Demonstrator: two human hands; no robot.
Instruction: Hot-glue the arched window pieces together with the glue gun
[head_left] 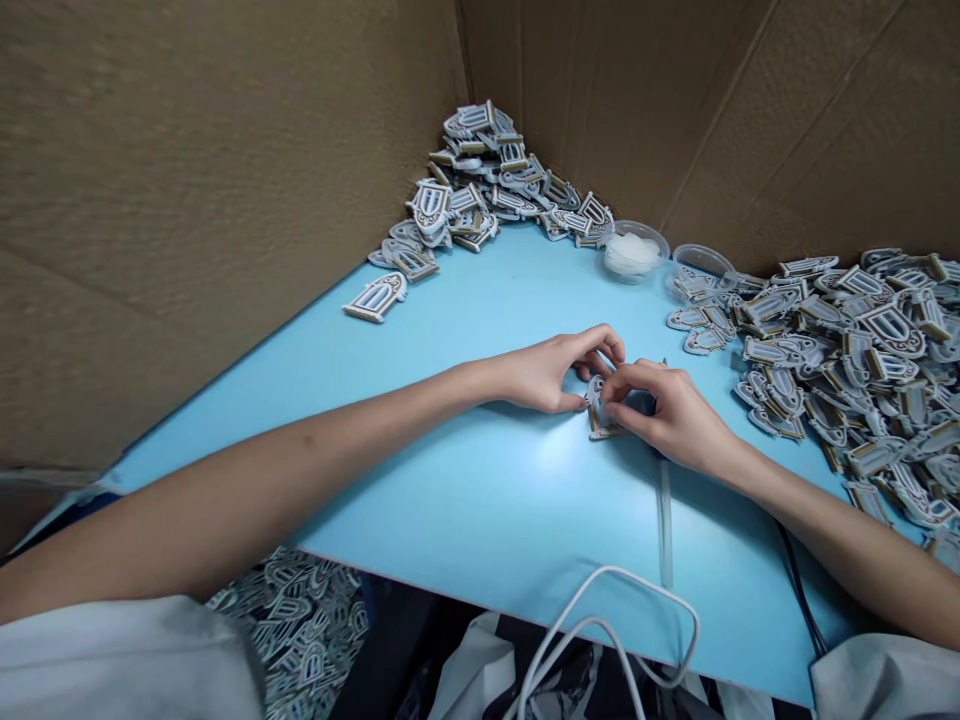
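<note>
At the far left, a brown corrugated cardboard wall (pixel 150 200) is being used as a screen around a pale blue tabletop (pixel 480 520), and a patterned bag (pixel 300 625) is being kept below its near left edge. A lone arched plastic piece (pixel 375 297) is being left flat on the tabletop, just short of a heap of matching pieces (pixel 480 175) banked into the far corner.

Near the middle, a small arched piece (pixel 602 412) is being held between both hands, just above the blue surface. The left hand (pixel 547 372) is being kept half open — its thumb tip is being pressed to the piece's left edge while the index finger is being arched above it, though how firmly it is being gripped cannot be told. The right hand (pixel 664 410) is being closed over the piece, with its fingertips (pixel 611 395) being curled onto the top. Light, even fingertip pressure is judged best here, so that the thin piece is not being bent.

Farther right, a white cable (pixel 600 630) is being looped near the table's edge, two clear plastic tubs (pixel 632 250) are being kept by the far wall, and a large heap of arched pieces (pixel 847 370) is being spread across the right side.
</note>
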